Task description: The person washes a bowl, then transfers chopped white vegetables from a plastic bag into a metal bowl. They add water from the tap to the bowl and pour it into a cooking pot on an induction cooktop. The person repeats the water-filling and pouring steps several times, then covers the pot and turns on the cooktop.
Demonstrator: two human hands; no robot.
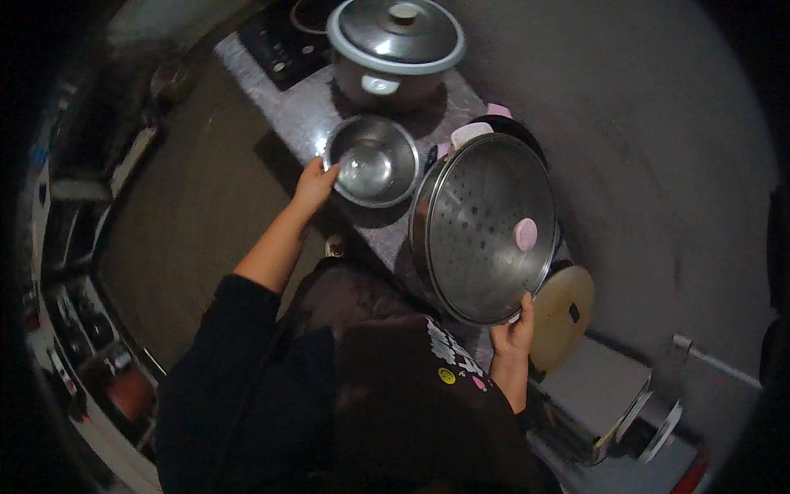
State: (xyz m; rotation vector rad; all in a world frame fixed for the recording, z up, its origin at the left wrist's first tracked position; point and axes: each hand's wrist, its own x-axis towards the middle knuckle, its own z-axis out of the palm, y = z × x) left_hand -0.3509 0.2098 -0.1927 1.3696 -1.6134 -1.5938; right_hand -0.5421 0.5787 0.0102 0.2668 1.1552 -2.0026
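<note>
My left hand (316, 185) grips the near-left rim of a round stainless steel bowl (370, 160), thumb over the edge. Nothing but reflections shows inside the bowl. At the right, my right hand (515, 336) holds the lower edge of a wide metal steamer pot (421, 241), where a pale handle is partly hidden by the fingers. A lid (475, 265) with a pink knob (526, 234) covers the pot, and rows of dark round spots show on or through it. Another pale handle (472, 133) sticks out at the pot's far side.
A large lidded pot (395, 86) stands on the stone-like counter (284, 117), beside a black induction cooktop (284, 46). Behind the steamer is a dark pan (518, 133). A round board (565, 315) leans near a pale box (605, 383). Shelves (80, 309) line the left.
</note>
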